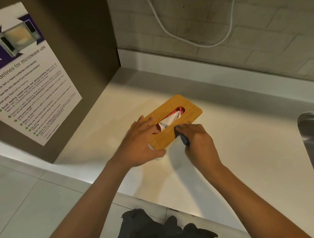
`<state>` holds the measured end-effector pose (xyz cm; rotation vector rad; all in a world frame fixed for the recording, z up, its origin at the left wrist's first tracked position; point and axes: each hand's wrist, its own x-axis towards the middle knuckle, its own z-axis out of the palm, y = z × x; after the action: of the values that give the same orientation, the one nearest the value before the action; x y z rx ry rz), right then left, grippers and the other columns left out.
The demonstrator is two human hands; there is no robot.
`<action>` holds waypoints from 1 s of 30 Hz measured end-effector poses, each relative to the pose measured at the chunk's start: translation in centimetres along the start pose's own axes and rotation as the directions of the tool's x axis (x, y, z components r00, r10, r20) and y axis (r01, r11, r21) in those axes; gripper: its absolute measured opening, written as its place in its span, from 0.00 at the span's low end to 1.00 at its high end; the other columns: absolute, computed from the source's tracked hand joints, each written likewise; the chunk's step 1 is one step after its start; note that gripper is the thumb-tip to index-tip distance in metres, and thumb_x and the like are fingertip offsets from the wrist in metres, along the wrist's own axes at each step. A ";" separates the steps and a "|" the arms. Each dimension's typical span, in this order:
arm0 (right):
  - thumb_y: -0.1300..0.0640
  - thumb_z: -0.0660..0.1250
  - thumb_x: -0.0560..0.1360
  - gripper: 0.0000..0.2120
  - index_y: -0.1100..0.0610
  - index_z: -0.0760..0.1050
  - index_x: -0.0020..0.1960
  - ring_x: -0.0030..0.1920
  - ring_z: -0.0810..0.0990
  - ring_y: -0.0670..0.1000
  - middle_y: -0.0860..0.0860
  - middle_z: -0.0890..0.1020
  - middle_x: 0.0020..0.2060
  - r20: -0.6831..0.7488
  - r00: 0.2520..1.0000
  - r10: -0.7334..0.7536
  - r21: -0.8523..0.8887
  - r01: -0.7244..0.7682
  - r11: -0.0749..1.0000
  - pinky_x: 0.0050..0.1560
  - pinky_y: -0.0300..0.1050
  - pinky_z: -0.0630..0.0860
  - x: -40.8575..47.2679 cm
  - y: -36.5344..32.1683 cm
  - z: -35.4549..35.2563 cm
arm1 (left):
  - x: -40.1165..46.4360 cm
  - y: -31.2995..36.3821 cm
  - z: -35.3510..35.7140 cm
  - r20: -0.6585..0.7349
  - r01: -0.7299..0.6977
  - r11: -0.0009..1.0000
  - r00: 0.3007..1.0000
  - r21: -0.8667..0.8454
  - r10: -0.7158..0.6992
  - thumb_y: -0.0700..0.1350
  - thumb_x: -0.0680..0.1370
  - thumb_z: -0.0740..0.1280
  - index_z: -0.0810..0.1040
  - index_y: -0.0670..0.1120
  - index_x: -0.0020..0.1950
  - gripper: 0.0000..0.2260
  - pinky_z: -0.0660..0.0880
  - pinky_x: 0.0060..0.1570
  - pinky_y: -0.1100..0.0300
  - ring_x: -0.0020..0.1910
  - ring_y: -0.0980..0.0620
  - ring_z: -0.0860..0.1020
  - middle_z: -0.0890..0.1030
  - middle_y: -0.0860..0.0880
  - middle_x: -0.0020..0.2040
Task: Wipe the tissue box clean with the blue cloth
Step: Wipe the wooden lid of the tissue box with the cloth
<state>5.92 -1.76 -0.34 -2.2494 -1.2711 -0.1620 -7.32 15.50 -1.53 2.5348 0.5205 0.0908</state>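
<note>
Wiping the tissue box (177,116) on the pale countertop (234,142), both hands on it

I see the box lying at a slant near the middle of the counter, its wooden lid up and a white tissue (170,120) poking from the slot. My left hand (143,143) lies spread over the near left end, fingers across the lid and thumb against the near edge, pinning it flat. My right hand (196,140) is curled tight around the blue cloth (183,138), pressing it on the near right edge of the lid. A steel sink (313,139) sits well apart at right, a microwave notice (30,79) at left
</note>
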 end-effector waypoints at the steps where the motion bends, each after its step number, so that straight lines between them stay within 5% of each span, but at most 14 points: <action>1: 0.68 0.71 0.72 0.06 0.60 0.83 0.47 0.45 0.81 0.56 0.55 0.84 0.44 0.000 1.000 0.020 -0.005 -0.020 1.000 0.49 0.43 0.76 0.7 -0.2 0.4 | 0.0 0.1 0.0 0.000 0.002 1.000 1.000 0.002 -0.002 0.64 0.70 0.74 0.74 0.56 0.65 0.27 0.51 0.79 0.46 0.82 0.50 0.45 0.55 0.55 0.82; 4: 0.75 0.70 0.68 0.07 0.66 0.81 0.41 0.41 0.81 0.59 0.59 0.83 0.39 0.071 0.996 -0.047 0.160 0.035 0.987 0.50 0.33 0.69 0.0 -1.9 2.2 | 0.0 0.4 0.0 -0.014 0.008 1.000 1.000 -0.008 -0.008 0.63 0.68 0.74 0.75 0.55 0.63 0.27 0.52 0.79 0.46 0.82 0.49 0.46 0.57 0.54 0.82; 7: 0.74 0.73 0.66 0.13 0.62 0.83 0.48 0.48 0.82 0.57 0.56 0.84 0.46 0.104 0.981 -0.163 0.106 0.152 0.983 0.55 0.42 0.73 -2.3 -1.7 1.2 | -0.2 0.3 0.2 -0.024 0.003 1.000 1.000 -0.012 -0.003 0.64 0.66 0.71 0.72 0.58 0.58 0.23 0.51 0.79 0.46 0.82 0.49 0.47 0.58 0.55 0.82; 12: 0.71 0.72 0.70 0.08 0.60 0.83 0.45 0.43 0.81 0.54 0.54 0.84 0.42 -0.017 1.000 -0.001 0.009 0.001 1.000 0.47 0.46 0.79 0.5 0.4 -0.1 | 0.0 0.3 0.1 0.006 0.006 1.000 1.000 0.025 -0.007 0.63 0.69 0.75 0.73 0.56 0.61 0.25 0.49 0.79 0.47 0.82 0.49 0.46 0.56 0.55 0.82; 15: 0.74 0.72 0.65 0.09 0.63 0.81 0.40 0.42 0.79 0.51 0.56 0.83 0.38 0.013 0.999 -0.050 0.095 0.048 0.994 0.51 0.37 0.74 0.5 -1.2 2.1 | 0.1 0.1 0.1 0.005 0.008 1.000 1.000 0.016 -0.008 0.64 0.68 0.74 0.74 0.55 0.61 0.26 0.50 0.79 0.46 0.82 0.49 0.47 0.57 0.55 0.82; 19: 0.74 0.77 0.62 0.14 0.67 0.83 0.47 0.45 0.84 0.59 0.60 0.85 0.44 0.058 0.990 -0.129 0.195 0.116 0.974 0.61 0.27 0.67 -2.2 -1.6 2.2 | -0.1 0.0 0.3 -0.007 0.012 1.000 1.000 -0.026 -0.012 0.68 0.64 0.68 0.74 0.56 0.60 0.28 0.51 0.79 0.45 0.82 0.48 0.47 0.58 0.55 0.82; 21: 0.71 0.74 0.67 0.09 0.62 0.83 0.44 0.45 0.81 0.57 0.56 0.84 0.43 0.040 0.994 -0.099 0.096 0.095 0.991 0.55 0.36 0.72 -1.6 -0.9 0.9 | 0.0 0.1 0.1 0.001 0.014 1.000 1.000 -0.026 -0.014 0.67 0.65 0.70 0.74 0.55 0.59 0.27 0.51 0.79 0.45 0.82 0.49 0.47 0.58 0.55 0.82; 25: 0.78 0.69 0.60 0.15 0.58 0.76 0.35 0.40 0.77 0.55 0.52 0.79 0.35 0.013 1.000 0.015 0.041 -0.015 0.999 0.40 0.44 0.73 0.5 -1.6 1.3 | 0.0 0.2 0.1 0.003 0.012 1.000 1.000 -0.012 -0.012 0.66 0.64 0.70 0.75 0.54 0.58 0.27 0.50 0.79 0.44 0.82 0.49 0.48 0.58 0.54 0.82; 28: 0.75 0.73 0.61 0.13 0.61 0.81 0.41 0.42 0.81 0.57 0.56 0.82 0.39 0.083 0.995 -0.062 0.055 0.058 0.997 0.44 0.49 0.78 -0.9 -2.9 2.9 | -0.1 0.3 0.1 -0.015 0.014 0.999 1.000 -0.037 -0.014 0.68 0.63 0.67 0.75 0.54 0.58 0.29 0.49 0.79 0.43 0.82 0.47 0.48 0.59 0.53 0.81; 30: 0.71 0.74 0.64 0.12 0.63 0.83 0.47 0.44 0.83 0.59 0.57 0.84 0.43 0.083 0.991 -0.101 0.120 0.091 0.989 0.51 0.44 0.76 -1.8 -2.3 2.6 | -0.1 0.3 0.0 0.004 0.017 1.000 1.000 -0.022 -0.017 0.70 0.63 0.66 0.74 0.55 0.57 0.28 0.48 0.79 0.42 0.82 0.46 0.47 0.58 0.53 0.82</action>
<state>2.67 -0.85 -2.30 -2.1182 -1.3998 -0.0225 -7.25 15.24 -1.35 2.5077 0.5361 0.0845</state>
